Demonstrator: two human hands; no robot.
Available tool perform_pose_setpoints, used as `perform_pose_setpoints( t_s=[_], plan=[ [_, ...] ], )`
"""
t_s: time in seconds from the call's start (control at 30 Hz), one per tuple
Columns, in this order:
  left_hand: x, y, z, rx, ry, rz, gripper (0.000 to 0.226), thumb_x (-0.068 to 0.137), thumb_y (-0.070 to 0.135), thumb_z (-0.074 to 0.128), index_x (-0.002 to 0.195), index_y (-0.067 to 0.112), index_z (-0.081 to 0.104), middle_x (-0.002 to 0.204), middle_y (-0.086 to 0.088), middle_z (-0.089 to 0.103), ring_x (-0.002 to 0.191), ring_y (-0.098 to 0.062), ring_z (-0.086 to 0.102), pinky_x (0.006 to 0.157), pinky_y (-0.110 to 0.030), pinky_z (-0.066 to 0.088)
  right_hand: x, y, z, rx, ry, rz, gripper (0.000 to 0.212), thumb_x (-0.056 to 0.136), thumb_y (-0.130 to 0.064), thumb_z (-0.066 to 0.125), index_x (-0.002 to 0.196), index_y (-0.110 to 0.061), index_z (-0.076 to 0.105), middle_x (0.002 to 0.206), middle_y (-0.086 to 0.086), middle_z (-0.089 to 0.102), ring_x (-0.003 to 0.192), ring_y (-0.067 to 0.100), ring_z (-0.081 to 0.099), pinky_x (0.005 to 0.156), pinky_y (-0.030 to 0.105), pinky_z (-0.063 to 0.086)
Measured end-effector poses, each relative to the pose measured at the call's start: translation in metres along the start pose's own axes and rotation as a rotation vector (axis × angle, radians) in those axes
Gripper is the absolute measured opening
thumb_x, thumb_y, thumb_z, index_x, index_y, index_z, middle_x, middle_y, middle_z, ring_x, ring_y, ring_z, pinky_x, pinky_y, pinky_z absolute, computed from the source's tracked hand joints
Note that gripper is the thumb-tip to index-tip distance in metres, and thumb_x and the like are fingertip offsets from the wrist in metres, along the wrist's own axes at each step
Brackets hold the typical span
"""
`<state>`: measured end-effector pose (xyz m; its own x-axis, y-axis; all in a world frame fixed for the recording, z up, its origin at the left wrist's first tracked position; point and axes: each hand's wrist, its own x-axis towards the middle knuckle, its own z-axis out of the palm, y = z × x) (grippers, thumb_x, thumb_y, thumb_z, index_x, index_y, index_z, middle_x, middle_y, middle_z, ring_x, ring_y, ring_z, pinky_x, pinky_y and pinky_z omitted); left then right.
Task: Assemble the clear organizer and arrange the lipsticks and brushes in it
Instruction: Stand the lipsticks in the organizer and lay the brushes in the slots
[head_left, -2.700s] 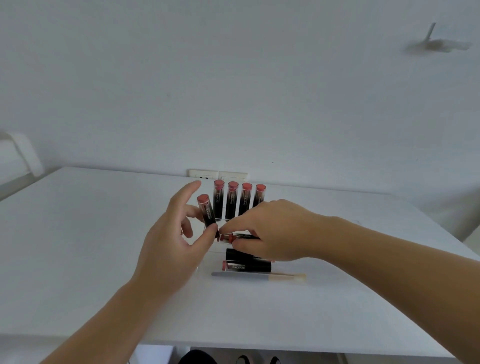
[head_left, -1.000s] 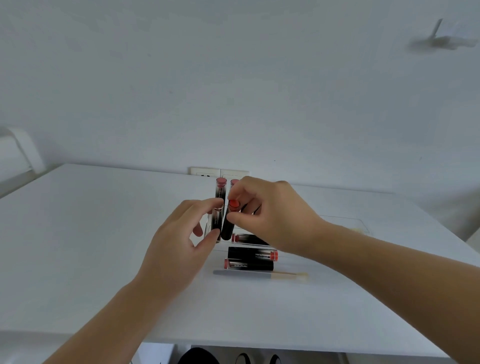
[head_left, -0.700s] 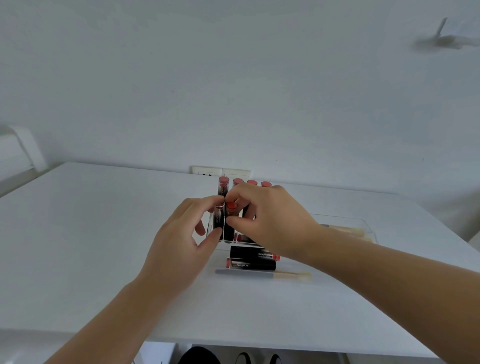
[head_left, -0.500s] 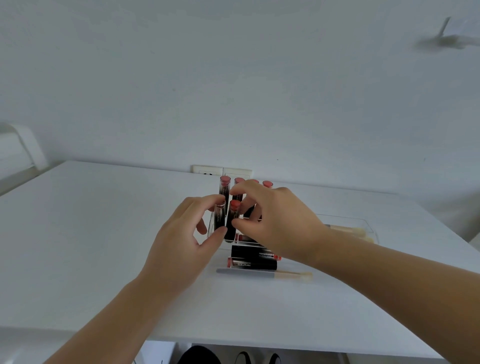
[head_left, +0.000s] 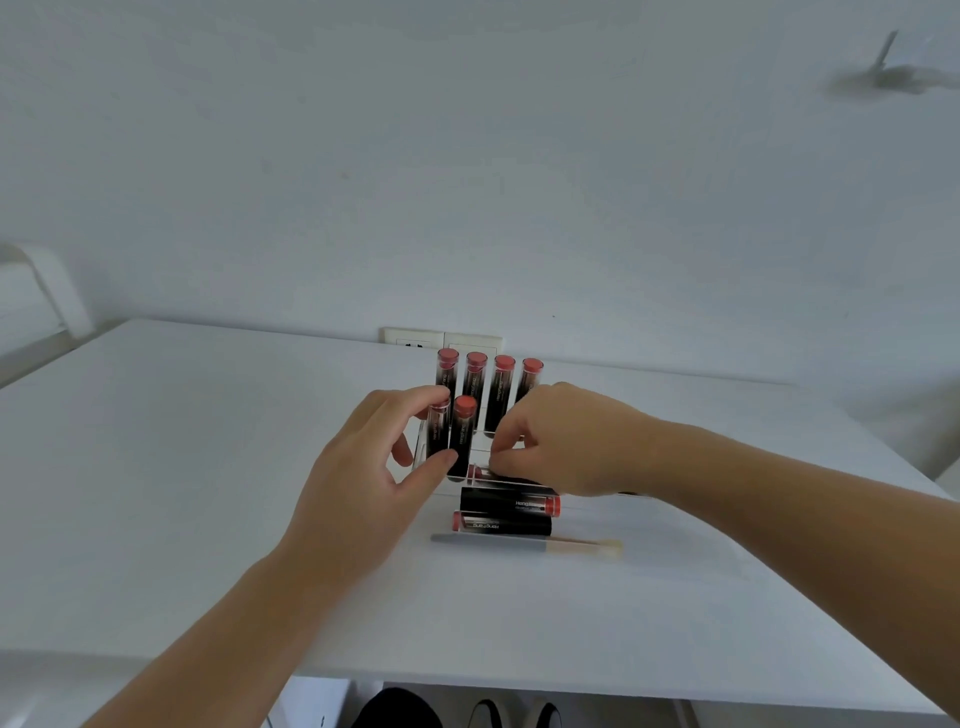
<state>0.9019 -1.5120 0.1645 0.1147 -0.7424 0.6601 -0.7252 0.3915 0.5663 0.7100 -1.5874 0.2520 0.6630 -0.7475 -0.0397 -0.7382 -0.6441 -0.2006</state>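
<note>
- "Heng Fang" can be read in white on the two black lipsticks lying on the white table (head_left: 156, 467): the farther lying lipstick (head_left: 509, 505) and the nearer lying lipstick (head_left: 501, 521). The print on the standing tubes is too small to be read.
- The clear organizer (head_left: 422, 447) stands at the table's middle, with four lipsticks in its back row (head_left: 488, 387) and a front-row lipstick (head_left: 462, 436), all upright with coral caps up.
- The left hand (head_left: 363, 483) is curled round the organizer's front left corner, thumb and forefinger pinching a lipstick (head_left: 437, 434) there.
- Half a second earlier the right hand (head_left: 566, 441) was pinching the front-row lipstick; that tube has since been let go, and the hand has dropped to a third lying lipstick (head_left: 480, 472), on which its fingertips are closed.
- The lying lipsticks run left to right, the two labelled ones with coral ends at opposite sides.
- A makeup brush (head_left: 524, 543) lies nearest the person, parallel to them, its pale handle to the right.
</note>
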Motion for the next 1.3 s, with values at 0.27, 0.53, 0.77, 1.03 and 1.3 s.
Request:
perform_pose_setpoints(
  t_s=[0.27,0.53,0.77,1.03,1.3],
  plan=[
    [0.001,-0.001,0.001,0.003,-0.001,0.005,0.054,0.086,0.012,0.077,0.131,0.035,0.058,0.110,0.025,0.056,0.081,-0.014,0.058,0.070,-0.006,0.039,0.007,-0.006,-0.004,-0.058,-0.126,-0.034,0.029,0.096,-0.035,0.057,0.087,-0.014,0.075,0.059,-0.002,0.064,0.054,0.007,0.053,0.062,0.028,0.049],
    [0.000,-0.002,0.002,0.010,0.008,0.016,0.056,0.085,0.013,0.077,0.131,0.038,0.056,0.110,0.025,0.056,0.080,-0.014,0.058,0.070,-0.005,0.038,0.009,-0.008,-0.004,-0.125,-0.185,-0.024,0.030,0.099,-0.036,0.053,0.099,-0.016,0.075,0.077,-0.002,0.073,0.065,0.010,0.062,0.076,0.035,0.057],
    [0.000,-0.003,0.003,0.018,0.011,0.020,0.056,0.086,0.013,0.077,0.132,0.036,0.056,0.109,0.023,0.056,0.080,-0.013,0.058,0.070,-0.006,0.039,0.003,-0.002,-0.001,-0.119,-0.104,-0.047,0.024,0.099,-0.044,0.052,0.103,-0.027,0.069,0.094,-0.016,0.058,0.094,0.012,0.057,0.068,0.024,0.042],
    [0.000,-0.004,0.003,0.023,0.016,0.019,0.055,0.086,0.015,0.076,0.132,0.037,0.055,0.109,0.023,0.055,0.080,-0.012,0.057,0.069,-0.005,0.038,-0.009,0.008,0.002,-0.002,0.007,-0.039,0.019,0.098,-0.049,0.051,0.102,-0.035,0.063,0.069,-0.019,0.058,0.075,0.001,0.055,0.064,0.026,0.039],
    [0.000,-0.001,0.002,0.018,0.023,0.022,0.051,0.085,0.028,0.077,0.131,0.038,0.056,0.107,0.022,0.056,0.081,-0.010,0.056,0.067,-0.006,0.039,-0.017,0.007,0.011,0.065,0.086,-0.076,0.013,0.099,-0.048,0.053,0.100,-0.036,0.059,0.064,-0.013,0.053,0.062,0.000,0.049,0.057,0.025,0.032]
  ],
)
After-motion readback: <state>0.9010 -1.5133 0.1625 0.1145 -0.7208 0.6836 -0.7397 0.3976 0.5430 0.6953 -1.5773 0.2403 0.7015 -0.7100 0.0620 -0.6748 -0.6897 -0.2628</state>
